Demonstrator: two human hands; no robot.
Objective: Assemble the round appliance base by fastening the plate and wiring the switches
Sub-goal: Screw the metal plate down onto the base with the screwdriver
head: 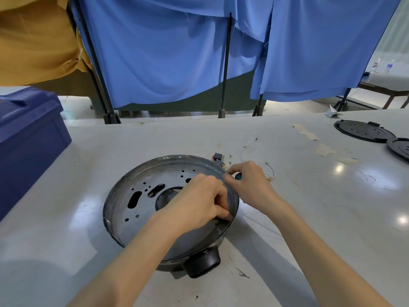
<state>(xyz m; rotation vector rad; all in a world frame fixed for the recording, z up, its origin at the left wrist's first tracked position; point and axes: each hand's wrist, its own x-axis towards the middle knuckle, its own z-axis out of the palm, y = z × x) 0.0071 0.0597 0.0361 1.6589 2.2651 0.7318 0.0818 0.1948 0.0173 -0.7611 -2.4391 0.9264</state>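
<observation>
The round grey metal base with a black handle (143, 229) sits on the white table (309, 218), in the lower middle of the frame. The left hand (199, 202) is inside it, with fingers curled at the right wall. I cannot tell if it holds anything. The right hand (252, 185), just outside the rim, pinches a small teal thing (238, 176). A small red switch (218, 155) and thin white wires (271, 171) lie near it. Two black round plates (363, 131) lie at the upper right. A big blue box (28, 138) is at the left.

Round appliance base with black outer shell (170, 265) and black handle (202, 263). Its silver-grey metal plate (132, 231) is patterned with small round holes and dark oblong slots. Pale grey glossy surface (88, 151) with tan tape patches (306, 131). Dark blue plastic crate (28, 134), bright blue cloth curtains (166, 52), mustard-yellow cloth (33, 41). Small red-and-black switch (218, 156). Thin white wires with brass ends (271, 171). Black round plates dotted with holes (363, 131). A small teal object (238, 176) shows in the grip of the right hand (250, 182).
</observation>
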